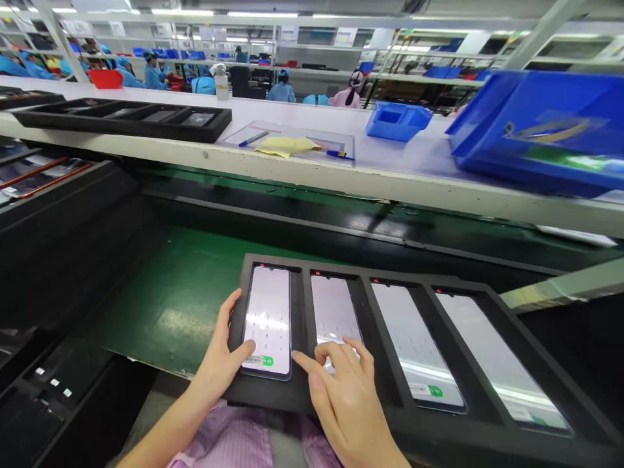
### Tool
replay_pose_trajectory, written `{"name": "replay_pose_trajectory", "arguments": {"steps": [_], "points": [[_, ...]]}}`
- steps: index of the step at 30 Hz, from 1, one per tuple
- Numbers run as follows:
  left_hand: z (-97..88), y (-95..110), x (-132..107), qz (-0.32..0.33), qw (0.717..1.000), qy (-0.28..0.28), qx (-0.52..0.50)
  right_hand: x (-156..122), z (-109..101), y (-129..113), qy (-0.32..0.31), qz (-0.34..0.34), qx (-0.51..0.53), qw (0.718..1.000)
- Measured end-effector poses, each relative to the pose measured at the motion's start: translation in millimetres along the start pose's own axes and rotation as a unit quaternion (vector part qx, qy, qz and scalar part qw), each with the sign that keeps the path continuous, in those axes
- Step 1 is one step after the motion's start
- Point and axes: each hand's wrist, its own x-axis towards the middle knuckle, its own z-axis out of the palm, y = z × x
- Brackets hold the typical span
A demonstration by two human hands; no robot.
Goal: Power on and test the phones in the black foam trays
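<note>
A black foam tray (303,312) holds several smartphones, each in its own slot. The leftmost smartphone (268,292) has a lit white screen with a number dial pad and a green button at the bottom. My left hand (217,367) grips the tray's left edge, fingers along its outer side and thumb over the lower left of that phone. Beside the same phone's lower right edge is the outstretched index finger of my right hand (348,396); its other fingers are bent and hold nothing. This hand partly covers the second smartphone (336,302), which also shows a dial pad.
The tray lies on a green conveyor surface (195,279). Above it, a white shelf (312,117) bears another black tray (131,123), a pen, yellow paper, a small blue bin (397,120) and a large blue bin (546,130). More trays stand at left; people work far behind.
</note>
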Motion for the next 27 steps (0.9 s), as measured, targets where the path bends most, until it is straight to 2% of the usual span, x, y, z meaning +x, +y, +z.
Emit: {"name": "replay_pose_trajectory", "arguments": {"steps": [6, 12, 21, 27], "points": [[2.2, 8, -2, -0.007, 1.0, -0.01, 0.011, 8, 0, -9, -0.038, -0.009, -0.034, 0.999], [2.6, 12, -1, -0.026, 0.999, -0.01, -0.018, 12, 6, -13, -0.047, 0.006, -0.047, 0.998], [-0.1, 11, 1, -0.038, 0.999, -0.012, -0.03, 9, 9, -9, -0.031, 0.024, -0.047, 0.998], [-2.9, 15, 10, -0.036, 0.999, -0.013, -0.021, 22, 20, -21, -0.009, 0.041, -0.049, 0.998]]}}
